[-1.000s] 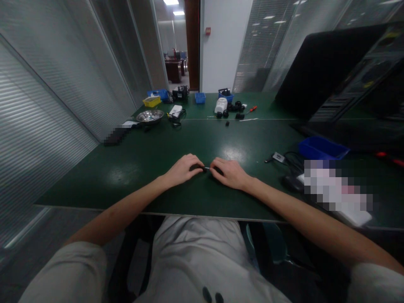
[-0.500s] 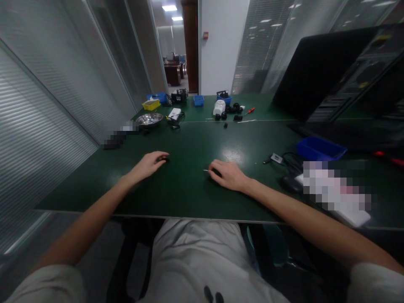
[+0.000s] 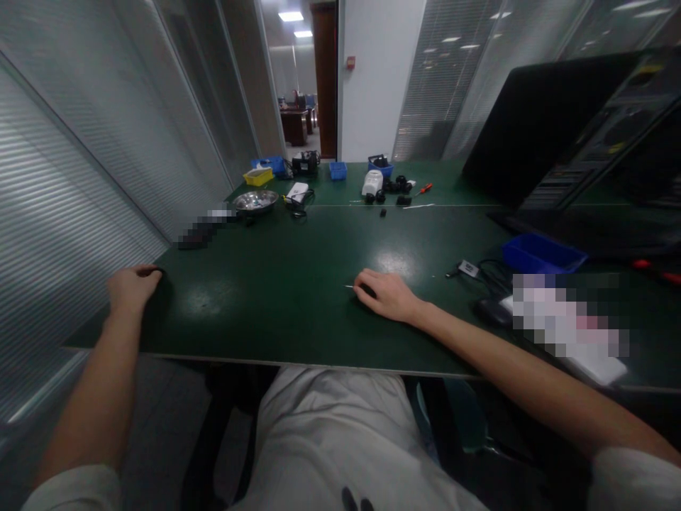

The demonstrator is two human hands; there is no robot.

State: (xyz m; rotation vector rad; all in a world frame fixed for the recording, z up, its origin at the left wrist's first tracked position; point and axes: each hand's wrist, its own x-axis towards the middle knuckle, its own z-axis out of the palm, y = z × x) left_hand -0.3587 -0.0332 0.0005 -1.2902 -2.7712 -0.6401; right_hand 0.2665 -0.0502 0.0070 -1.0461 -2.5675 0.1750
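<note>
My left hand is at the left side of the green table, above its surface or resting on it; I cannot tell which. Its thumb and fingers pinch a small dark piece, too small to make out. Near the middle of the table lies my right hand, fingers curled. A thin pale tip pokes out leftward from between its fingertips, while the rest of that thin rod is hidden by the hand.
At the back are a metal bowl, a yellow tray, a small blue basket, a white device and a red screwdriver. A blue bin and a dark mouse sit to the right.
My left hand has swung far to the left, from near the table's middle to its left side, carrying the small dark piece. My right hand has stayed in place.
</note>
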